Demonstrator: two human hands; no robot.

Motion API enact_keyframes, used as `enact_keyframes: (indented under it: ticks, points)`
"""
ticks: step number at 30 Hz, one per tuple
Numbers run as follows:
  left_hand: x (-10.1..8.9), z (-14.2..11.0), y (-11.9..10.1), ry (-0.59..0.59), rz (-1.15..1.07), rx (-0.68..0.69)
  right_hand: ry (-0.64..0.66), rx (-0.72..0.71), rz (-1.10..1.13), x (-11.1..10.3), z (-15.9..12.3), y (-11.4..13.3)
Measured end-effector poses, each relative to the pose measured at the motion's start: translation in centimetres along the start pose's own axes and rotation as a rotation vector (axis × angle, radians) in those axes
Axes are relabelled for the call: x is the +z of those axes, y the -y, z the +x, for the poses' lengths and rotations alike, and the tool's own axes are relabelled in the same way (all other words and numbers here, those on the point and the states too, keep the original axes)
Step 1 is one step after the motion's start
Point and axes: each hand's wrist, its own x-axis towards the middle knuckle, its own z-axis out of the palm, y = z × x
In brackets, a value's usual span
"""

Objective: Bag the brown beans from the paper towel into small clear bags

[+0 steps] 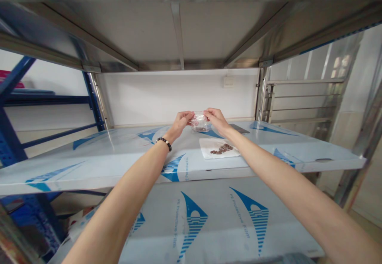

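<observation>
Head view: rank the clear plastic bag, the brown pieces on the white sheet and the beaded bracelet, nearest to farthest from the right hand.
From the right hand:
1. Clear plastic bag: touching it, on its left.
2. Brown pieces: just below it, on the white sheet.
3. Beaded bracelet: farthest, well to the left.

Setting: storeroom or light workshop. Evidence: new-looking stainless steel shelving (179, 29) at centre of frame, shelves covered in blue-printed PE protective film (262, 130); blue metal pallet racking (14, 136) at left; plain white wall (179, 96) behind, carrying a small wall-mounted box (228, 82); louvred metal panel (301, 96) at right.
</observation>
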Motion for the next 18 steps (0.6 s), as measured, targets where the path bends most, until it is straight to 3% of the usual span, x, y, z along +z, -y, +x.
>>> enact_keyframes:
  ticks: [18]
  points:
    - [0.44, -0.50, -0.52, 0.041, -0.067, -0.034, 0.121, 0.053, 0.064, 0.19, -0.57, 0.21]
